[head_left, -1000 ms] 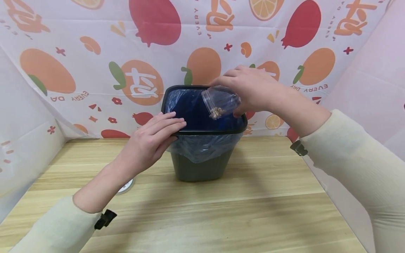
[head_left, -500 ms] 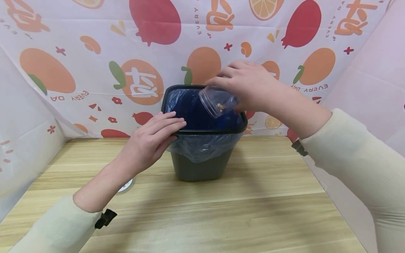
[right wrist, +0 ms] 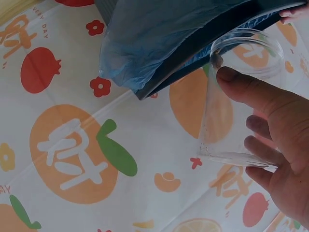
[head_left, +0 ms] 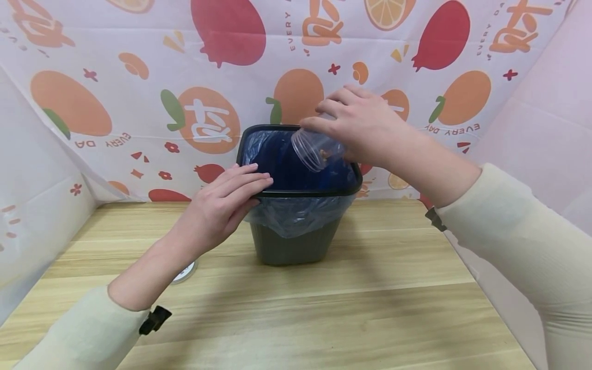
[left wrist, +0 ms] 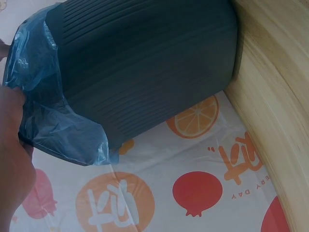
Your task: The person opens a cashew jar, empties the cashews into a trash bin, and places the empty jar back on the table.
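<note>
My right hand (head_left: 358, 126) grips a clear plastic jar (head_left: 314, 149), tilted with its mouth down and to the left over a dark trash bin (head_left: 293, 244). A few small brownish bits show inside the jar near its mouth. In the right wrist view the thumb lies along the near side of the jar (right wrist: 215, 116), with other fingers behind it. My left hand (head_left: 222, 205) holds the bin's left front rim, fingers over the edge and thumb outside. A bluish plastic liner (left wrist: 43, 96) is folded over the rim. The bottom of the bin's inside is hidden.
A round lid-like disc (head_left: 185, 272) lies on the wooden table (head_left: 324, 318), partly hidden by the left forearm. Behind the bin hangs a fruit-print cloth (head_left: 152, 103).
The cluster of brownish bits at the jar's mouth has shrunk to a few. My right hand has tipped the jar slightly further and risen a little. The left hand stays put.
</note>
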Action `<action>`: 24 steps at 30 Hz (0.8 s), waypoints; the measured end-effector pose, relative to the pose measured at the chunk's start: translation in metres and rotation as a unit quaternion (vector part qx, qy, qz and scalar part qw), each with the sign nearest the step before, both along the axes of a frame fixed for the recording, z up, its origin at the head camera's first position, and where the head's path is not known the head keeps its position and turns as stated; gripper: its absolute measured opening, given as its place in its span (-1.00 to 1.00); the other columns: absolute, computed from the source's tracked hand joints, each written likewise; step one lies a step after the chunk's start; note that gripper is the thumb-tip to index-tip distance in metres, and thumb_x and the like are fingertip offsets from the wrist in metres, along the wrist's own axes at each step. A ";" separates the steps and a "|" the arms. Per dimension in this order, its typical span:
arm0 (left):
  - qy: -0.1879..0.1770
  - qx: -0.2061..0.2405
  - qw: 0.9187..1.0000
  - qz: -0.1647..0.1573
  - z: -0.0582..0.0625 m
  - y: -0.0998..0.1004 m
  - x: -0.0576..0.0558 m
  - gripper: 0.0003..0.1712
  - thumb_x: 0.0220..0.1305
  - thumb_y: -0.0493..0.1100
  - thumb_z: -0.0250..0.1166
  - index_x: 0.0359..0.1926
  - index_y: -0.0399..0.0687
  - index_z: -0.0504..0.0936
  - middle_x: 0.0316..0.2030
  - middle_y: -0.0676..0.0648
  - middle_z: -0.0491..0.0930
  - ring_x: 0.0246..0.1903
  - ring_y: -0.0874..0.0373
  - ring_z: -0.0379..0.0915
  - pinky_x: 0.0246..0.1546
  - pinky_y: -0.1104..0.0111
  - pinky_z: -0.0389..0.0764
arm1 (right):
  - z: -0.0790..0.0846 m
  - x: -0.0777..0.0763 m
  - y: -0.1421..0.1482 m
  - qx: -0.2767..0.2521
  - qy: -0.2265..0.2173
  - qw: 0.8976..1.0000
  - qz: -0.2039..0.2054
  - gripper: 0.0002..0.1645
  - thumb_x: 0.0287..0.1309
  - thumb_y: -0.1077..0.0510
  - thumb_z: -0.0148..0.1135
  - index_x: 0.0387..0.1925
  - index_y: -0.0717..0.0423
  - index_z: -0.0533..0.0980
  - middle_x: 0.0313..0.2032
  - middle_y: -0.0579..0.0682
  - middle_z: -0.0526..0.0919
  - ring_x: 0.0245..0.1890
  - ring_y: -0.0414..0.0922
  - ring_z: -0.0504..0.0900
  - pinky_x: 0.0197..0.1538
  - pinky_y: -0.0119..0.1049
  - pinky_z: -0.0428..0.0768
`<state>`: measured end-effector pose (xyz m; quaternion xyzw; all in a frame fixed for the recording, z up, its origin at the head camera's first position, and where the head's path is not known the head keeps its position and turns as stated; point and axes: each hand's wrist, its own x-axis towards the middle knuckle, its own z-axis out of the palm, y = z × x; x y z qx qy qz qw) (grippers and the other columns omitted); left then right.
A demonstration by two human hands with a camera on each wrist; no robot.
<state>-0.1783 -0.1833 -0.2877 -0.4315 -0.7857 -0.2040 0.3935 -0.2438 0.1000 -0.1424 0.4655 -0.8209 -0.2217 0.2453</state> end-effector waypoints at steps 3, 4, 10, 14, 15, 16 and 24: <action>0.000 0.001 1.000 0.000 -0.001 0.000 0.000 -0.38 0.08 -0.45 0.44 0.22 -0.16 0.60 0.15 -0.12 0.62 0.29 -0.07 0.43 0.33 -0.10 0.36 | -0.001 -0.001 0.001 -0.007 0.011 1.000 0.013 0.16 -0.36 -0.04 0.74 0.37 -0.10 0.37 0.20 0.16 0.54 0.22 0.17 0.42 0.36 0.02 0.38; 0.000 0.001 1.000 0.000 -0.001 0.001 0.000 -0.38 0.08 -0.45 0.44 0.22 -0.16 0.60 0.15 -0.12 0.62 0.29 -0.07 0.43 0.33 -0.10 0.36 | -0.001 -0.001 0.002 -0.009 0.015 1.000 0.019 0.14 -0.36 -0.03 0.74 0.36 -0.09 0.38 0.19 0.16 0.55 0.22 0.17 0.43 0.36 0.02 0.38; -0.001 0.001 1.000 0.000 -0.001 0.001 0.000 -0.38 0.08 -0.44 0.44 0.22 -0.15 0.60 0.15 -0.12 0.62 0.29 -0.08 0.43 0.34 -0.09 0.35 | -0.001 -0.002 0.002 -0.018 0.059 0.996 0.064 -0.11 -0.10 0.13 0.60 0.31 -0.09 0.43 0.16 0.18 0.58 0.22 0.16 0.46 0.39 0.01 0.36; -0.002 0.001 1.000 0.000 -0.001 0.000 0.000 -0.37 0.07 -0.44 0.44 0.22 -0.16 0.60 0.16 -0.12 0.62 0.27 -0.12 0.44 0.34 -0.09 0.35 | -0.001 -0.002 0.001 -0.002 0.103 0.991 0.086 -0.16 -0.03 0.28 0.53 0.32 -0.13 0.44 0.18 0.17 0.59 0.27 0.14 0.45 0.44 0.03 0.30; -0.002 0.001 1.000 0.000 -0.001 0.000 0.000 -0.37 0.07 -0.45 0.44 0.22 -0.16 0.60 0.16 -0.12 0.62 0.27 -0.12 0.45 0.34 -0.09 0.35 | -0.001 -0.002 0.000 0.001 0.109 0.990 0.089 -0.14 -0.04 0.29 0.53 0.32 -0.13 0.43 0.18 0.17 0.59 0.28 0.14 0.44 0.44 0.03 0.30; -0.002 0.001 1.000 0.000 -0.001 0.000 0.000 -0.37 0.07 -0.45 0.44 0.22 -0.16 0.60 0.15 -0.12 0.62 0.27 -0.12 0.45 0.34 -0.09 0.35 | 0.000 -0.003 0.000 0.001 0.112 0.989 0.094 -0.14 -0.04 0.30 0.53 0.32 -0.13 0.44 0.18 0.17 0.59 0.28 0.14 0.45 0.45 0.03 0.30; -0.001 0.001 1.000 -0.002 -0.001 0.001 0.000 -0.38 0.08 -0.45 0.44 0.22 -0.16 0.59 0.15 -0.12 0.62 0.28 -0.09 0.44 0.34 -0.08 0.35 | -0.001 -0.005 0.004 -0.026 0.082 0.991 0.099 -0.16 -0.03 0.29 0.51 0.32 -0.11 0.45 0.19 0.17 0.59 0.26 0.14 0.46 0.44 0.04 0.31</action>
